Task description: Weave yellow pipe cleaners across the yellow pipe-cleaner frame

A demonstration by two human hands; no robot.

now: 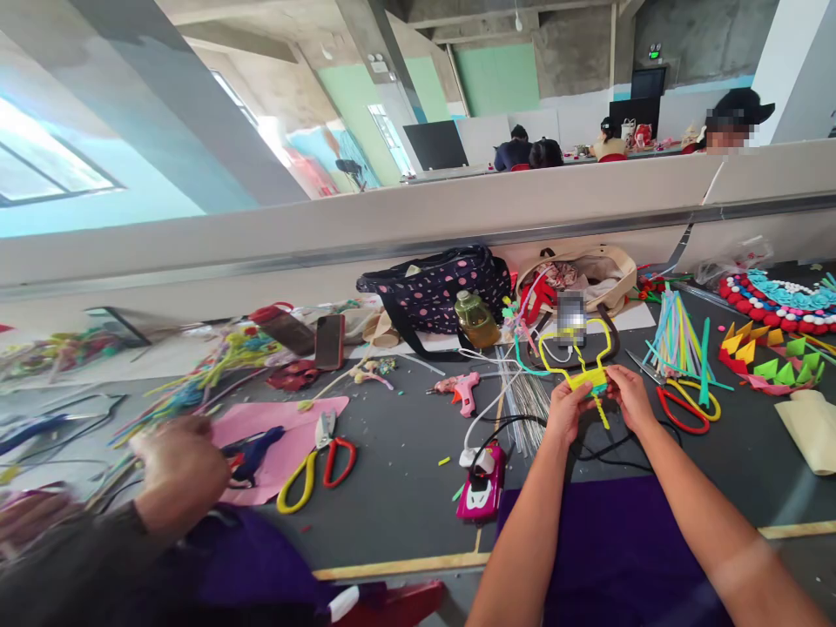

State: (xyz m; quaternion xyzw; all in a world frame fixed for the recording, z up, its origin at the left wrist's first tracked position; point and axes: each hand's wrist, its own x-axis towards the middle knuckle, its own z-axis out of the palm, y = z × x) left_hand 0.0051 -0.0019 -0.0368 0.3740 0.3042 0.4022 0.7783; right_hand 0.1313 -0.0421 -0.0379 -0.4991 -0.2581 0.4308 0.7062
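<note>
So the big gray desk [392, 453] is taking up most of the view, and I'm using the magenta power strip [495, 479] as the landmark. Behind the strip, a dark patterned bag [437, 283] is slouching at the back of the desk, and an open tan bag [617, 277] is sitting behind the strip and off to its right. Left of the strip, a pink sheet [297, 422] is lying flat, with a co-worker's hand [179, 470] blurring over its left side.

Behind and right of the strip, the yellow wire shape [591, 380] is hanging in the air, loops pointing away from the person. The left hand [565, 411] is pinching its flat middle, fingers closed. The right hand [631, 398] is closing its fingertips on the right edge of that same part.

Farther right of the strip, a bundle of pastel sticks [676, 335] is fanning out beside red-and-yellow-handled scissors [684, 406]. Left of the strip, the cutters [325, 428] are resting partly on the pink sheet. Behind the strip, a bottle [476, 320] is standing against the patterned bag, a phone [329, 342] is lying farther left, and a little pink glue gun [463, 392] is resting closer in.
</note>
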